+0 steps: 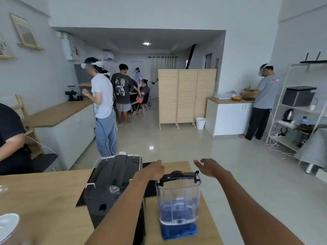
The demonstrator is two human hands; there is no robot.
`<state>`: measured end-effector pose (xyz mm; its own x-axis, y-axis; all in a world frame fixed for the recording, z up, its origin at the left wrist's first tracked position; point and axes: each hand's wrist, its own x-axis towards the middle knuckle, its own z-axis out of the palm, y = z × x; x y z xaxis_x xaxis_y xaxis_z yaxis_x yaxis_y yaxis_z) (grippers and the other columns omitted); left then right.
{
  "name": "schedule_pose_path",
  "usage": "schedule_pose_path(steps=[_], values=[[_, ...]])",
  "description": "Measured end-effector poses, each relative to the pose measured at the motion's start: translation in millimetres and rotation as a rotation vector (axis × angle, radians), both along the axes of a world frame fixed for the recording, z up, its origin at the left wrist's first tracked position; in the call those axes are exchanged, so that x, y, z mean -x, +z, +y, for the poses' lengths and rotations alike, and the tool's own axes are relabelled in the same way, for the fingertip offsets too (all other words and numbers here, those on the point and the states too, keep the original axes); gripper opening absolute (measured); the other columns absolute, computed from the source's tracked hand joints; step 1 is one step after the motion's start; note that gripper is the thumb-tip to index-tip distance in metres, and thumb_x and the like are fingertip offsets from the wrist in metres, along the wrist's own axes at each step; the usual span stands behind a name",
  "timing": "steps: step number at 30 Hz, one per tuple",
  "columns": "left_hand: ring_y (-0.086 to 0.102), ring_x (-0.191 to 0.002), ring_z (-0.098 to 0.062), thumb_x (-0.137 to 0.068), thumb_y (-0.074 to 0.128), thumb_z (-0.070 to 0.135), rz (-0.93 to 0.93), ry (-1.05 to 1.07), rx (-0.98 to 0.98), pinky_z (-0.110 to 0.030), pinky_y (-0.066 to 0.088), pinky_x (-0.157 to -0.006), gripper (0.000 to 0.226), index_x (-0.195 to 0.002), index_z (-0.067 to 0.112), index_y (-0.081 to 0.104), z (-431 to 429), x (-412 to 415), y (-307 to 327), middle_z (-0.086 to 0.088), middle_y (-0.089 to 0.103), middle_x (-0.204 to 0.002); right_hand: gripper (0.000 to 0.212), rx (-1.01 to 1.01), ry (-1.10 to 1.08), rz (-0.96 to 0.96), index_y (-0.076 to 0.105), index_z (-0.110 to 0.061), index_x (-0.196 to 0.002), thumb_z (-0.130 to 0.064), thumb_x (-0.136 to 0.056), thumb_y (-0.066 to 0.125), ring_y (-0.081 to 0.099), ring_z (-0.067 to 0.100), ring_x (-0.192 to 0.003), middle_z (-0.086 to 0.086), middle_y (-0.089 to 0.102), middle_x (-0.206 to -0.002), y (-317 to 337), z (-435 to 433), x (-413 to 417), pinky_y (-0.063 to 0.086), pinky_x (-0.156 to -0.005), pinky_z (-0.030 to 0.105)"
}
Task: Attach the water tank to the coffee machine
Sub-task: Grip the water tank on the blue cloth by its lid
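A clear plastic water tank (178, 200) with a black lid and handle stands upright on a folded blue cloth (179, 230) on the wooden table. To its left sits the black coffee machine (113, 181), seen from behind and above, with a wire rail around its top. My left hand (152, 169) hovers just left of the tank's lid, fingers curled and holding nothing. On the other side, my right hand (210, 167) floats above and right of the lid with its fingers spread. Neither hand touches the tank.
The wooden table (44, 200) carries a white plate (8, 225) at its left edge. A seated person (10, 138) is at the far left. Other people stand by the counters further back. A folding screen (186, 96) and a metal shelf (300, 110) stand beyond.
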<state>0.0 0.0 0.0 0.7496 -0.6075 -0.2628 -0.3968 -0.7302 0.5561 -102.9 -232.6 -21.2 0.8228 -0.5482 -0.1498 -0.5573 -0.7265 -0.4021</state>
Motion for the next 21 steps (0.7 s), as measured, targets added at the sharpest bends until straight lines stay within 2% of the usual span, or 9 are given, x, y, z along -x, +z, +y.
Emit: schedule_pose_path(steps=[3,5,7,10,11,13,14,18,21], values=[[0.049,-0.079,-0.012,-0.105,0.031,0.014,0.023,0.039,-0.066,-0.028,0.04,-0.075,0.041,-0.141,-0.003,0.042,-8.2,3.6,-9.3,-0.005,0.06,-0.101,0.067,-0.011,0.017,0.031,0.057,-0.005,-0.131,-0.057,-0.099,0.029,0.053,0.032,-0.125,0.015,0.058,-0.136,-10.6,-8.2,-3.4,0.043,-0.099,0.04],[0.055,-0.098,-0.02,-0.107,0.028,0.013,0.048,0.09,-0.086,-0.031,0.041,-0.088,0.044,-0.146,-0.007,0.036,-13.9,3.9,-15.6,-0.014,0.059,-0.122,0.062,-0.026,0.041,0.053,0.064,-0.002,-0.111,-0.053,-0.101,0.03,0.058,0.033,-0.109,0.017,0.066,-0.117,-17.6,-10.1,-5.5,0.045,-0.087,0.037],[0.052,-0.122,-0.03,-0.108,0.025,0.014,0.011,0.09,-0.1,-0.035,0.039,-0.1,0.046,-0.147,-0.009,0.034,-17.7,6.0,-18.1,-0.023,0.048,-0.144,0.056,-0.034,0.057,0.044,0.058,-0.002,-0.092,-0.05,-0.102,0.03,0.056,0.032,-0.093,0.016,0.062,-0.098,-23.6,-9.7,-6.9,0.043,-0.079,0.035],[0.051,-0.099,-0.02,-0.108,0.028,0.023,0.018,0.107,-0.099,-0.029,0.035,-0.09,0.051,-0.147,-0.009,0.034,-24.2,-2.2,-30.7,-0.014,0.056,-0.117,0.048,-0.05,0.065,0.029,0.049,-0.005,-0.082,-0.043,-0.104,0.029,0.051,0.029,-0.083,0.014,0.055,-0.085,-25.1,-7.1,-9.2,0.039,-0.074,0.032],[0.051,-0.106,-0.021,-0.108,0.029,0.026,0.037,0.134,-0.078,-0.029,0.035,-0.093,0.053,-0.148,-0.008,0.032,-25.5,-3.1,-33.1,-0.014,0.054,-0.12,0.047,-0.058,0.071,0.018,0.048,-0.008,-0.076,-0.041,-0.105,0.029,0.051,0.029,-0.081,0.012,0.054,-0.081,-25.6,-6.0,-9.8,0.039,-0.072,0.032],[0.044,-0.134,-0.03,-0.108,0.03,0.029,0.063,0.181,-0.039,-0.033,0.035,-0.105,0.055,-0.149,-0.007,0.03,-27.4,-7.6,-37.9,-0.019,0.044,-0.147,0.047,-0.071,0.067,0.001,0.039,-0.018,-0.064,-0.039,-0.105,0.03,0.05,0.027,-0.075,0.009,0.05,-0.072,-27.9,-6.7,-12.4,0.038,-0.067,0.032],[0.043,-0.138,-0.033,-0.108,0.031,0.029,0.071,0.197,-0.016,-0.035,0.035,-0.108,0.055,-0.148,-0.008,0.032,-28.1,-11.9,-41.7,-0.02,0.042,-0.152,0.049,-0.095,0.051,-0.027,0.037,-0.018,-0.062,-0.04,-0.105,0.031,0.049,0.026,-0.07,0.007,0.048,-0.068,-29.5,-6.8,-13.8,0.037,-0.063,0.032],[0.052,-0.127,-0.042,-0.105,0.037,0.026,0.087,0.274,0.099,-0.042,0.044,-0.1,0.054,-0.136,-0.017,0.044,-28.1,-20.1,-52.4,-0.032,0.051,-0.14,0.047,-0.175,-0.012,-0.078,0.04,-0.012,-0.062,-0.031,-0.104,0.035,0.049,0.024,-0.066,0.006,0.048,-0.066,-33.6,-6.9,-17.6,0.035,-0.057,0.031],[0.06,-0.091,-0.028,-0.103,0.043,0.021,0.075,0.319,0.191,-0.032,0.04,-0.078,0.03,-0.103,-0.006,0.056,-28.8,-20.7,-54.5,-0.024,0.06,-0.114,0.035,-0.212,-0.053,-0.144,0.046,-0.006,-0.071,-0.014,-0.102,0.034,0.055,0.034,-0.081,0.011,0.052,-0.081,-32.9,-7.7,-19.1,0.037,-0.065,0.031]])
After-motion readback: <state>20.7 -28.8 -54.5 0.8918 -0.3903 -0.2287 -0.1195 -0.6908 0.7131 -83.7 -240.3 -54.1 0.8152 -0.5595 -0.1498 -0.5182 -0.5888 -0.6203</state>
